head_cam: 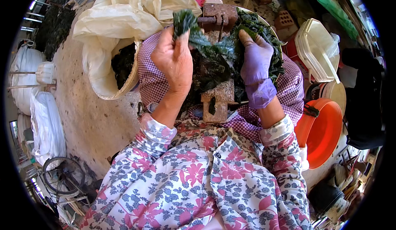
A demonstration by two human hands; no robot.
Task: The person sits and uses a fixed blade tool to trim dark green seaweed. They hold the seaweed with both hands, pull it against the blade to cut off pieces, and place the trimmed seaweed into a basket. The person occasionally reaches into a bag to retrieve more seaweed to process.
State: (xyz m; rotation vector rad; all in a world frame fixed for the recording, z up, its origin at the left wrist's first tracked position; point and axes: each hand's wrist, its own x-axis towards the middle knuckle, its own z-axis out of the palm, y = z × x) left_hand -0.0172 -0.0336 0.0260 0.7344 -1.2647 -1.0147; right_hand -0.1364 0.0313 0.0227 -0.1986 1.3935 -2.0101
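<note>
Wet dark green seaweed [201, 39] stretches between both hands, above a wooden block stand [216, 97] with a rusty metal clamp [220, 15]. Bare, my left hand [176, 55] pinches one end, which sticks up over its fingers. My right hand [256, 53], in a purple glove with the thumb tip exposed, grips the other end beside a heap of seaweed [252, 22] in a round container. More seaweed hangs over the block below the hands. A purple checked cloth [290, 81] lies over the lap on both sides.
At the left, a white bucket [114, 95] lined with a cream plastic sack [123, 19] holds dark seaweed. An orange bucket [321, 137], a lidded tub [335, 95] and stacked white containers [315, 50] stand at the right. White sacks [48, 124] and a wheel [63, 176] are far left.
</note>
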